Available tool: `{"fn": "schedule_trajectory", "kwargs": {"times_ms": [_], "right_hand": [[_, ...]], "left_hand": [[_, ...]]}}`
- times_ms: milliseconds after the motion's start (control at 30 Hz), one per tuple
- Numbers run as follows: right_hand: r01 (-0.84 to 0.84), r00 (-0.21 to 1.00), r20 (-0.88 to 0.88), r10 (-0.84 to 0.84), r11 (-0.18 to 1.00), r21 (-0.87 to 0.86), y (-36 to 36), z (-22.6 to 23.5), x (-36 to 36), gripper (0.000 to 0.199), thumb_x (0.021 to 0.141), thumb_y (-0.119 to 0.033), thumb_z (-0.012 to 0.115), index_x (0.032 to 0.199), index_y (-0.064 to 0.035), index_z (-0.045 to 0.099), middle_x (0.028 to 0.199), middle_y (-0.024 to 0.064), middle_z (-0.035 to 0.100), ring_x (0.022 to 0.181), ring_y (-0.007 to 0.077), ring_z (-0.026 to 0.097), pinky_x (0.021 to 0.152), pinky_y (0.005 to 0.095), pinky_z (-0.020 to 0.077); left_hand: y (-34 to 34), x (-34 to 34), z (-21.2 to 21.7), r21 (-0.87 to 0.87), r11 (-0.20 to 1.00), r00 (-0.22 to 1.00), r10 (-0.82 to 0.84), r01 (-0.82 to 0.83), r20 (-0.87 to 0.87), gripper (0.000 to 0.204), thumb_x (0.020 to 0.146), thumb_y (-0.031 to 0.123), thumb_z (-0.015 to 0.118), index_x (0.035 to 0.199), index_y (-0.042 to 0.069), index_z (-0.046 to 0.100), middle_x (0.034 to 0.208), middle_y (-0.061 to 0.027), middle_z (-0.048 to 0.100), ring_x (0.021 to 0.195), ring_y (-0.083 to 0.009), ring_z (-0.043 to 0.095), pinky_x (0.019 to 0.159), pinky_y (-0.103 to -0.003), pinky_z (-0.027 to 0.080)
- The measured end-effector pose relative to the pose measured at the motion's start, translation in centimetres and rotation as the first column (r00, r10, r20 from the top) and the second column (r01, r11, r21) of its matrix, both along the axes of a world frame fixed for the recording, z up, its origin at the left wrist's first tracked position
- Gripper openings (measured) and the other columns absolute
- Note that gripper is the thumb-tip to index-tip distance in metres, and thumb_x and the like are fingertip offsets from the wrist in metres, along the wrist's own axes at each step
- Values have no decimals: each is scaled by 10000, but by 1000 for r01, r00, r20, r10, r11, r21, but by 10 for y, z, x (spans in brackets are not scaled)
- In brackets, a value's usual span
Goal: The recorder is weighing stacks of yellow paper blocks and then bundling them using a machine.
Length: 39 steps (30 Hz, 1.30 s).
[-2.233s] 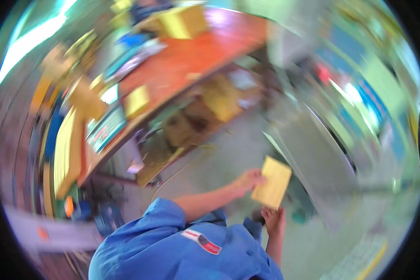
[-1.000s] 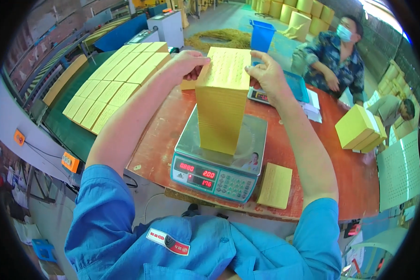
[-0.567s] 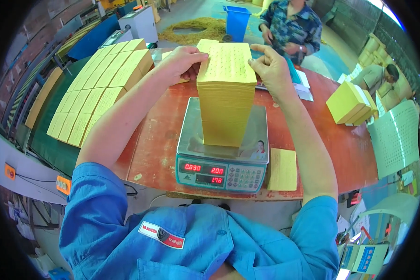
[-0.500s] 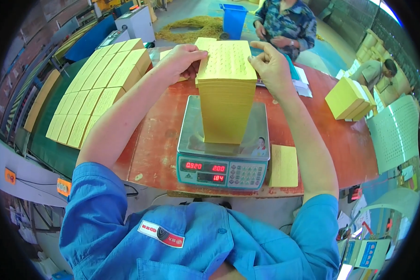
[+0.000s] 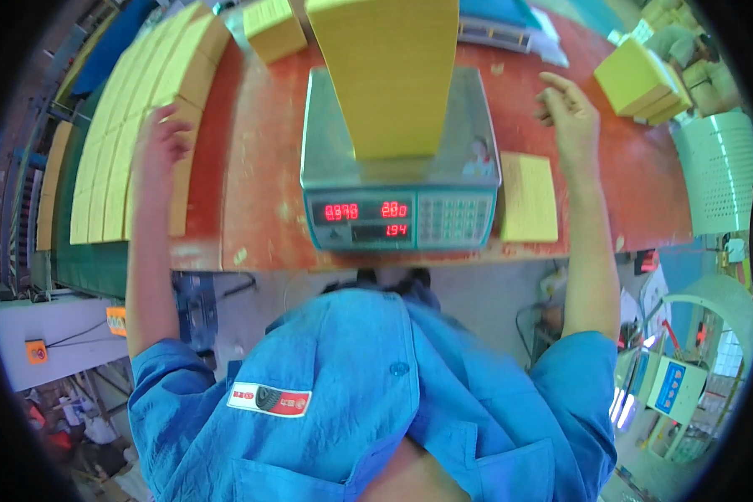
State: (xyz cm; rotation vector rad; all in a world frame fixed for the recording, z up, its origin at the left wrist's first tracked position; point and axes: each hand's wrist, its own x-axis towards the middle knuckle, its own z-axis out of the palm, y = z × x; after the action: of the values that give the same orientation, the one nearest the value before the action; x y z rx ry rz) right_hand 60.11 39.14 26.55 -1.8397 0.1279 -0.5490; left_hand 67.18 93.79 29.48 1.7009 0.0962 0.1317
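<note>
A tall stack of yellow paper (image 5: 393, 84) stands upright on the steel pan of a digital scale (image 5: 326, 163) with a lit red display. The stack's top runs out of the picture. My left hand (image 5: 163, 138), a little blurred, is over the near edge of the rows of yellow paper stacks (image 5: 117, 125), its fingers apart and nothing in them. On the other side my right hand (image 5: 569, 109) hangs above the red table (image 5: 259, 176), empty, with loosely bent, parted fingers. Beneath and left of it, a flat yellow paper bundle (image 5: 527, 197) lies beside the scale.
Behind the scale, to the left, sits a separate yellow block (image 5: 276, 38). More yellow stacks (image 5: 640, 79) stand at the table's right end, near another person (image 5: 676, 43). A grey and blue object (image 5: 498, 25) with white papers lies at the back. A green surface (image 5: 79, 272) borders the left.
Both hands have let go of the tall stack's top and moved apart, outward and toward me. The stack stays on the scale, whose display has changed. My view has tilted down.
</note>
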Motion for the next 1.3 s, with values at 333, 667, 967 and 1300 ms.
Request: {"fn": "schedule_trajectory", "kwargs": {"times_ms": [333, 667, 967, 1300], "right_hand": [[-47, 979, -189, 73, 990, 135, -41, -46, 24, 273, 944, -113, 552, 1179, -17, 652, 926, 54, 658, 761, 106, 625, 689, 238, 491], [-286, 864, -209, 458, 787, 546, 33, -47, 145, 384, 915, -452, 600, 1114, -123, 608, 943, -14, 638, 804, 107, 591, 693, 284, 490], [-398, 900, 49, 434, 768, 502, 108, -63, 120, 531, 997, -427, 406, 1183, 15, 632, 1088, 115, 677, 1001, 226, 624, 888, 340, 462], [-211, 956, -88, 281, 863, 459, 111, -66, -107, 320, 984, -270, 518, 1167, -20, 602, 1100, 142, 611, 921, 245, 611, 870, 378, 472]], "left_hand": [[51, -57, -4, -97, 986, 983, 124, -138, -135, 445, 1016, 385, 473, 1256, 12, 501, 1003, -130, 646, 757, -143, 620, 653, -238, 488], [-82, 15, 69, -13, 993, 984, -116, 115, -135, 606, 1005, 437, 463, 1371, -42, 403, 1321, -236, 528, 1225, -296, 542, 1001, -381, 478], [-213, 82, 99, 259, 805, 829, -439, 534, -347, 601, 954, 403, 584, 1356, -23, 455, 1256, -157, 600, 1107, -190, 623, 929, -335, 525], [-188, 42, 90, -46, 818, 693, -513, 573, -507, 507, 999, 336, 515, 1405, 36, 463, 1312, -62, 583, 1157, -142, 576, 990, -291, 459]]}}
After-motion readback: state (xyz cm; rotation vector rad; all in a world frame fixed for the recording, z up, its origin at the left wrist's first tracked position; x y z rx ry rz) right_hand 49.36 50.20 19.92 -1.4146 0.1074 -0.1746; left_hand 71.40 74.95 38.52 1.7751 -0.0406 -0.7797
